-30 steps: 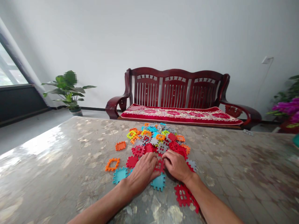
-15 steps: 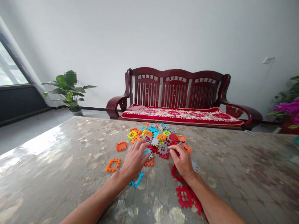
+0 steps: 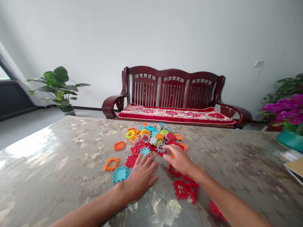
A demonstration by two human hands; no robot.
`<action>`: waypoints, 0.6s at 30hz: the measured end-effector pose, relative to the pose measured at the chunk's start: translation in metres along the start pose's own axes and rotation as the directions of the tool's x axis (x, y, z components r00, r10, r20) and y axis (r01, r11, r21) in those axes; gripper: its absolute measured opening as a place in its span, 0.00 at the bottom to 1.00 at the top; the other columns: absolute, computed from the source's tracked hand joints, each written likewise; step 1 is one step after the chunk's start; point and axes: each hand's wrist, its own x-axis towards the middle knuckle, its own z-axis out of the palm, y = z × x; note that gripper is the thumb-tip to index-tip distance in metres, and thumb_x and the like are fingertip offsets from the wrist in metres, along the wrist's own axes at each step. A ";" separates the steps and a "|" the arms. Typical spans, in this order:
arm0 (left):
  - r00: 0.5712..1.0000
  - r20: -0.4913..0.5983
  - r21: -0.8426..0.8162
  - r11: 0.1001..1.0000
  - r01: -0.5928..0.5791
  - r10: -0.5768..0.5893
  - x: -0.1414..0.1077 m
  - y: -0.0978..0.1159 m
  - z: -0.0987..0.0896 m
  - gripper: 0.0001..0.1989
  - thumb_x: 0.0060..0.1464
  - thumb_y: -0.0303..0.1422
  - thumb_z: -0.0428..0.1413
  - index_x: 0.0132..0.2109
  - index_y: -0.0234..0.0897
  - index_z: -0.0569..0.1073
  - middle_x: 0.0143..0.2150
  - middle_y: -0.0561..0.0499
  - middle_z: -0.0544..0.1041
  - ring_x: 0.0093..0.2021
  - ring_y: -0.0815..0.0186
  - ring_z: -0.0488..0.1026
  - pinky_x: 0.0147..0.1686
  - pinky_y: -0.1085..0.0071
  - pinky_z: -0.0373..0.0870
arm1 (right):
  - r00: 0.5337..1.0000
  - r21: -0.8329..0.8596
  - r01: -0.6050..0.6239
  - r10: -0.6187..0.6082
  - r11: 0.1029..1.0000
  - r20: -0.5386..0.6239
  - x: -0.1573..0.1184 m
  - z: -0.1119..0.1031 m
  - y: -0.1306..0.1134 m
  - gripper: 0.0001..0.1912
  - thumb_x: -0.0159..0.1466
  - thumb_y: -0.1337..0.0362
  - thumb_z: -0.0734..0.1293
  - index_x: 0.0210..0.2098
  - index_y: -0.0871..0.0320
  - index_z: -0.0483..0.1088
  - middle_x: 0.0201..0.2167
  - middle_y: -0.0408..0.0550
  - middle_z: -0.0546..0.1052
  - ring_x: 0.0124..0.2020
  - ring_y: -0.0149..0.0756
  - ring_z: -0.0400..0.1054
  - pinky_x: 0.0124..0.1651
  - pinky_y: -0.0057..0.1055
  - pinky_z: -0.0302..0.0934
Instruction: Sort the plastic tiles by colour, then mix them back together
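Note:
Toothed interlocking plastic tiles lie in a loose pile in several colours. My left hand [image 3: 142, 176] is spread palm down at the pile's near side, its fingertips by a light blue tile [image 3: 145, 151] and a red tile [image 3: 131, 161]. Just left of its wrist lies a teal tile [image 3: 119, 174]. My right hand [image 3: 179, 160] reaches in from the right, index finger stretched toward a grey window tile [image 3: 160, 147] and thumb held apart. Whether that finger touches the grey tile, I cannot tell. Red tiles [image 3: 182, 189] lie under and below the right forearm.
An orange frame tile [image 3: 111, 164] and a solid orange tile [image 3: 119, 145] lie left of the pile on the patterned tabletop [image 3: 59, 176]. Beyond the table stands a wooden bench [image 3: 171, 91]. At the right edge are a teal flowerpot [image 3: 291, 140] and a book-like object [image 3: 295, 170].
My left hand has drawn back toward me, and red and teal tiles now show beside it. The right thumb and index finger have parted. My view has turned right.

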 end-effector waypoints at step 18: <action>0.978 0.201 0.000 0.999 -0.054 0.053 -0.039 -0.002 -0.008 0.30 0.57 0.41 0.57 0.65 0.50 0.60 0.69 0.43 0.57 0.69 0.42 0.48 0.62 0.32 0.44 | 0.974 -0.164 0.104 -0.067 0.981 0.215 -0.076 -0.015 -0.017 0.24 0.65 0.53 0.64 0.59 0.44 0.65 0.62 0.47 0.66 0.64 0.47 0.57 0.66 0.51 0.48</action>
